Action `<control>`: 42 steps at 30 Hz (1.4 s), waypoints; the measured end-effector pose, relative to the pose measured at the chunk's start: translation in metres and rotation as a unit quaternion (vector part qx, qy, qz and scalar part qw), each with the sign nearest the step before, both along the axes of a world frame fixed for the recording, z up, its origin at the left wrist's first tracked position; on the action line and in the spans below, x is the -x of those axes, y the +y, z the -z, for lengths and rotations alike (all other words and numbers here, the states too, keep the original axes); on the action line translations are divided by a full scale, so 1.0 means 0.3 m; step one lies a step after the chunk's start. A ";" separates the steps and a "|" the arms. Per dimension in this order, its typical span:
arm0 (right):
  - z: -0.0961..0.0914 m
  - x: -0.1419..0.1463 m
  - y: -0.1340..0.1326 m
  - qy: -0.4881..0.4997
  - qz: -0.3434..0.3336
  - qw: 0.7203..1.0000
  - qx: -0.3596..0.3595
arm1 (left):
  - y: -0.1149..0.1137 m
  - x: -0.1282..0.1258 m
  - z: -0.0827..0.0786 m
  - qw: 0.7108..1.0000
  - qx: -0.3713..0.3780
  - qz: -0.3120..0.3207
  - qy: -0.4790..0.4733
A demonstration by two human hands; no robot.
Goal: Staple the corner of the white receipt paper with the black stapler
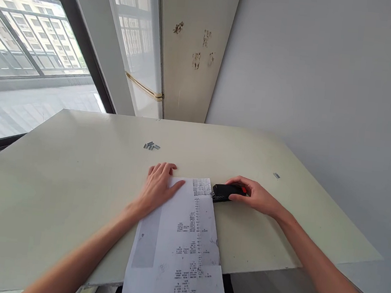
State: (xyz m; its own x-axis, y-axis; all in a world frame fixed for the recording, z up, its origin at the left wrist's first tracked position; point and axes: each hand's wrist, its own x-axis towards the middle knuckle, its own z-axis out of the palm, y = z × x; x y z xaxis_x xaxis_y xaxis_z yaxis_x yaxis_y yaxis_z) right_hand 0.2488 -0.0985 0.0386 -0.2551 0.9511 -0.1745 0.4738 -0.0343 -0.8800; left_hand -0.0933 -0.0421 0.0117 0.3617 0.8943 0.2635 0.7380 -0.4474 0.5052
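Observation:
Printed paper sheets (175, 237) lie on the white table and reach past its front edge toward me. My left hand (160, 184) rests on their upper left corner, thumb stretched over the paper and fingers lying at the far edge. A black stapler (224, 191) with a red patch is in my right hand (251, 194), thumb and fingers wrapped round its rear part. The stapler's front end meets the right edge of the paper near the top. Whether its jaw is around the sheets or only beside them, I cannot tell.
Several strips of staples (151, 146) lie farther back on the table (73, 175). A small staple piece (276, 175) sits to the right. Behind the table stand a fridge (188, 85) and a grey wall (310, 84); a window (27, 45) is at left.

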 end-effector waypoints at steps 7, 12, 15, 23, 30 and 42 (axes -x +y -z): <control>-0.074 0.056 0.003 -0.072 0.077 0.992 -0.065 | -0.113 -0.060 -0.040 0.967 -0.038 0.252 0.025; -0.065 0.126 0.046 -0.118 0.070 0.984 -0.111 | -0.164 -0.092 -0.002 0.940 -0.032 0.333 0.069; -0.046 0.157 0.067 -0.136 0.062 0.982 -0.117 | -0.161 -0.091 0.020 0.941 -0.033 0.332 0.061; -0.009 0.186 0.080 -0.159 0.055 0.981 -0.091 | -0.171 -0.089 0.028 0.947 -0.034 0.315 0.055; 0.002 0.182 0.070 -0.172 0.067 0.980 -0.080 | -0.184 -0.091 0.038 0.949 -0.022 0.314 0.029; -0.016 0.210 0.040 -0.241 0.034 0.965 -0.101 | -0.220 -0.113 0.066 0.955 -0.015 0.296 0.022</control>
